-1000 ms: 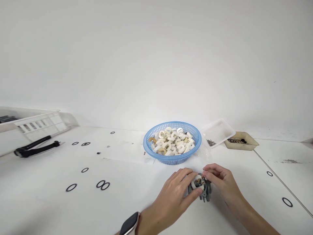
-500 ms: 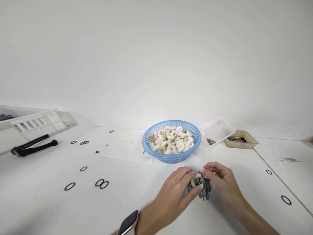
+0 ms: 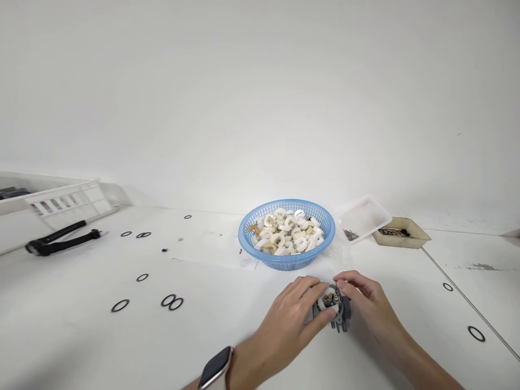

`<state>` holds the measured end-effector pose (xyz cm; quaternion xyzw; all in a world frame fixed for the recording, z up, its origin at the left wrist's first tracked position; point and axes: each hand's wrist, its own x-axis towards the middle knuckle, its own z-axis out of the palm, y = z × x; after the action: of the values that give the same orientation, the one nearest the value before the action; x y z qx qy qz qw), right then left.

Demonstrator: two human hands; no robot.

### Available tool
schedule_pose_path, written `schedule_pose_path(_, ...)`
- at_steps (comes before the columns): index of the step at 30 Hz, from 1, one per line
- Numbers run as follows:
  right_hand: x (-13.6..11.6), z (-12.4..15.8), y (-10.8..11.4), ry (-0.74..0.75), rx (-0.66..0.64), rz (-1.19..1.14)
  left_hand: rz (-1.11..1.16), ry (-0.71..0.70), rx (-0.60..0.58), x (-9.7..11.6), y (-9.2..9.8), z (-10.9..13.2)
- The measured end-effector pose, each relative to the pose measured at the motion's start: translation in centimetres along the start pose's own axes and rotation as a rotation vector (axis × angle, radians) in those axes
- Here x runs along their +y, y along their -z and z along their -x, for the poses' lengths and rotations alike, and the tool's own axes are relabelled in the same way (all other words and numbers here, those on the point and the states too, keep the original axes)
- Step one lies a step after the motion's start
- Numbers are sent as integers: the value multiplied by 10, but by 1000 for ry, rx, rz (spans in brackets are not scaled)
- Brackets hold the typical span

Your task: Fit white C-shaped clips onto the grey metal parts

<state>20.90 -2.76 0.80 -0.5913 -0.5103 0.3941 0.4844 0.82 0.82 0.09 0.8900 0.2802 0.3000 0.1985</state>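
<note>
A grey metal carburetor stands on the white table, its open side up, with a white ring-shaped float and brass parts inside. My left hand is closed around its left side, thumb and fingers on the float and body. At its upper right edge, my right hand pinches with thumb and forefinger. Whatever lies between those fingertips is too small to make out. Just behind stands a blue basket filled with white floats, a few of them yellowish.
Back right, a white tray with small metal pins leans beside a beige container. Several black rubber rings lie scattered left and right. A black tool lies near a white crate at far left.
The view has shifted slightly, moving the table items a little to the right. My right fingertips have moved slightly left and up at the carburetor's edge; my left hand keeps its hold.
</note>
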Motion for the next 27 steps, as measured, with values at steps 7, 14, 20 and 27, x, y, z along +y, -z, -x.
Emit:
schedule_pose_path(7,-1,1,7,-2,-27,-20,20,9,-6,-2,1,2)
schedule_pose_path(14,-5,2,9,25,-106,-35,39,-3,-4,-3,-1,3)
schedule_pose_path(20,-8,4,9,58,-118,-30,57,13,-16,-3,1,2)
schedule_pose_path(27,-2,7,15,105,-92,-1,78,33,-29,-3,2,1)
